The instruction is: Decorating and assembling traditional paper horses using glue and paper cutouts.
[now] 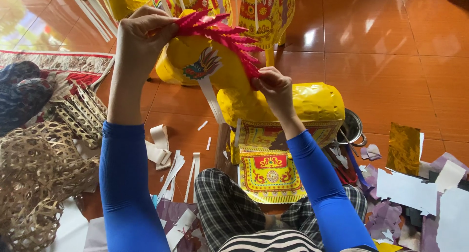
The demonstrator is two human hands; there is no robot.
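Observation:
A yellow paper horse figure [293, 105] stands on the tiled floor in front of my knees. Along its neck runs a red and pink fringed paper mane [222, 34]. My left hand [141, 37] pinches the upper end of the mane near the horse's head. My right hand [273, 88] presses the lower end of the mane against the neck. Both arms wear blue sleeves. A yellow and red patterned paper cloth [270, 176] hangs down the figure's near side.
More yellow paper figures [264, 12] stand behind. Woven bamboo frames [34, 178] lie at the left beside a patterned mat [58, 71]. White paper strips [171, 171] litter the floor. A metal pot [352, 127], gold foil sheet [403, 148] and purple and white paper scraps [415, 198] lie at the right.

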